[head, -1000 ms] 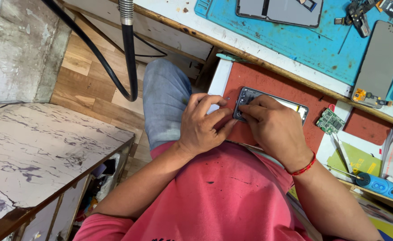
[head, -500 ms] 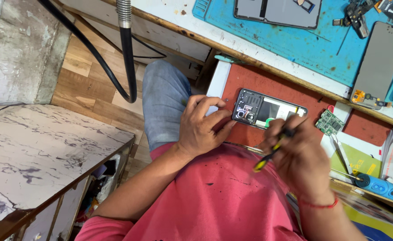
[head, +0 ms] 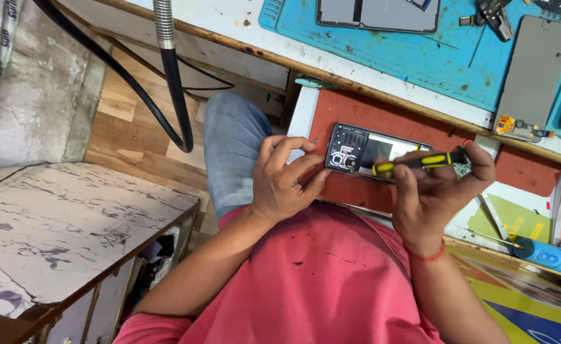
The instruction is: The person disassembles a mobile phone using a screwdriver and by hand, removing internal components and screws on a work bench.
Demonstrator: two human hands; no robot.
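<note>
Phone: opened phone (head: 373,151) lies flat on the red mat (head: 382,111) at the bench edge, just in front of the person; its back cover is off, and the camera ring and dark inner plates show.
Left hand: left hand (head: 285,180) is curled at the phone's near left corner, thumb and fingertips pressing on the frame to steady it; it grips nothing else.
Right hand: right hand (head: 434,191) is closed around a screwdriver (head: 420,162) with a black and yellow handle, pinched between thumb and fingers.
Screwdriver: lies nearly level across the phone's lower edge, its tip toward the camera end; whether the tip sits in a screw is too small to tell.
Done, as I judge it: cover removed and the inside exposed, so opening is finished.
Left, as I judge it: inner plates look in place, so work on the screws near the camera end seems at an early stage; no loose screws can be made out on the mat.
Bench: blue mat (head: 420,51) farther back carries a grey panel (head: 379,13) and a second grey panel (head: 535,73) with a small orange connector at its foot.
Near right: a blue tool (head: 548,255) lies beside green cards (head: 513,223), well apart from the phone.
Elsewhere: a black hose (head: 166,95) hangs at the left over the wooden floor, beside a marbled top (head: 57,223).
</note>
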